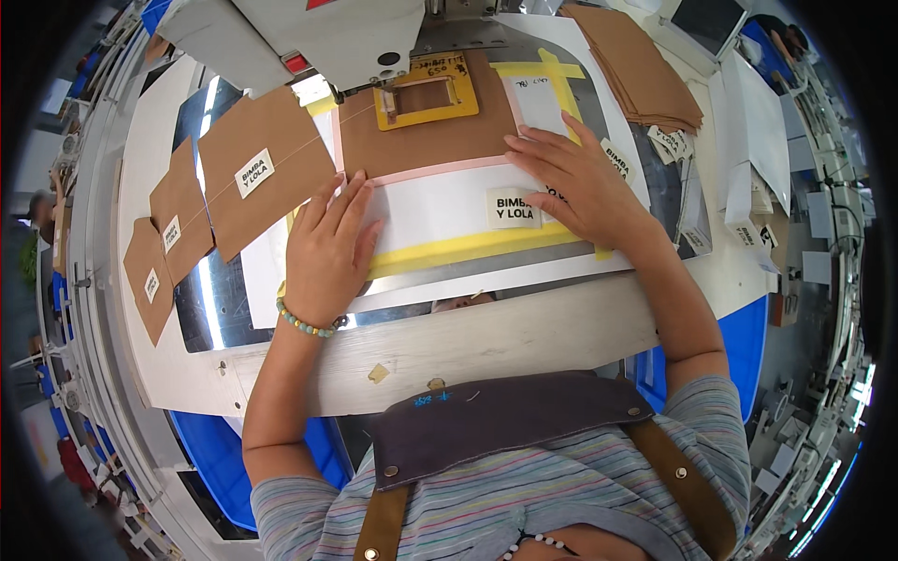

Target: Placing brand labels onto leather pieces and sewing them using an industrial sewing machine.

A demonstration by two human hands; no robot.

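Brown panel [412, 147], at twelve o'clock beneath the yellow frame [426, 119], is best kept flat with light, even pressure from left hand [325, 245] and right hand [589, 194], fingers extended, grasping nothing.

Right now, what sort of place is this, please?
Probably a sewing or leather-goods workshop: a white machine head overhangs the worktable, brown cut panels lie at left, and brown sheets are stacked at right.
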